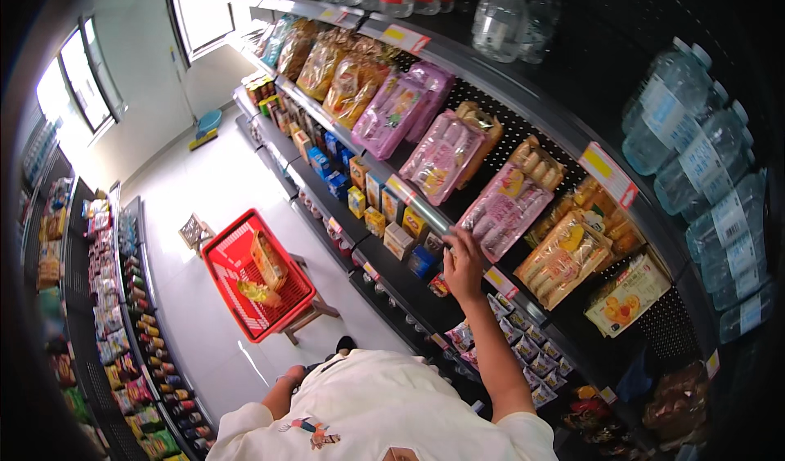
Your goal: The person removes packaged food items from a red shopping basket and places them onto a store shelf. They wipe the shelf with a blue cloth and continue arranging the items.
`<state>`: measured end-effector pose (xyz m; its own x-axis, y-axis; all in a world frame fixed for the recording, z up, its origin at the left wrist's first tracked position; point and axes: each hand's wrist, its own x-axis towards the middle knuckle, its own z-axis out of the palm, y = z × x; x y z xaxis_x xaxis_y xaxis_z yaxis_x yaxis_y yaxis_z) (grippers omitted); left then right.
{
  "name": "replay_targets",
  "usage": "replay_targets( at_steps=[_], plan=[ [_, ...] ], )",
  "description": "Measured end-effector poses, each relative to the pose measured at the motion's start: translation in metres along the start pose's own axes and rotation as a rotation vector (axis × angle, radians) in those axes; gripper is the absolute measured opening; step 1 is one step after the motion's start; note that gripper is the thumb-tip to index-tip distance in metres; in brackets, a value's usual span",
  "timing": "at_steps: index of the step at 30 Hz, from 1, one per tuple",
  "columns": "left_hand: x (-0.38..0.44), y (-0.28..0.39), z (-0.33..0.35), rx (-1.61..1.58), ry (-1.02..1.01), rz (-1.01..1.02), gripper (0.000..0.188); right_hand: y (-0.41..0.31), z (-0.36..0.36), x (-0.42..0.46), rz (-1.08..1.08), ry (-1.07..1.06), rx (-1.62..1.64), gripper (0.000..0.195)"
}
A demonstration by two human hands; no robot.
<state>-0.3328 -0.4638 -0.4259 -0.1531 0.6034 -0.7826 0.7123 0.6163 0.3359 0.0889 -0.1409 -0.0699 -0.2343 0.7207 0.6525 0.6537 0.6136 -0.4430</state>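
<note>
My right hand [461, 259] is raised at the metal front edge of the bread shelf [423, 213], fingers loosely curved and fingertips at the edge, with no item seen in it. Beside it on the shelf lies a pink-wrapped pack of bread rolls [506, 209], with an orange-toned pack of rolls [564, 259] further right. My left hand [295, 375] is low by my waist, partly hidden by my shirt; whether it holds anything does not show. A red plastic shopping basket [230, 295] sits on a wooden stool [319, 308], holding an orange bread pack [268, 262] and a yellow-wrapped item [259, 292].
Small boxes [398, 240] stand on the shelf below the bread. Water bottles [705, 154] fill parts of the upper shelf. Across the aisle stands another snack and drink shelf [116, 314]. A broom and blue dustpan [208, 121] rest by the far wall.
</note>
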Motion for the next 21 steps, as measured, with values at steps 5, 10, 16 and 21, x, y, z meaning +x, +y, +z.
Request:
replay_targets(
  at_steps=[5,10,16,21],
  plan=[
    [0.01,-0.015,0.007,-0.044,0.028,0.033,0.037,-0.004,0.034,0.024,-0.05,-0.057,-0.071,0.028],
    [-0.005,-0.008,-0.016,-0.061,0.133,-0.011,0.048,-0.002,0.064,0.037,-0.067,-0.121,-0.131,0.029],
    [0.008,-0.02,-0.019,-0.012,0.172,0.0,0.044,0.013,0.088,0.053,-0.097,-0.14,-0.156,0.03],
    [0.014,-0.002,-0.033,-0.251,0.4,-0.003,0.032,0.033,0.097,0.039,-0.105,-0.21,-0.222,0.031]
  ],
)
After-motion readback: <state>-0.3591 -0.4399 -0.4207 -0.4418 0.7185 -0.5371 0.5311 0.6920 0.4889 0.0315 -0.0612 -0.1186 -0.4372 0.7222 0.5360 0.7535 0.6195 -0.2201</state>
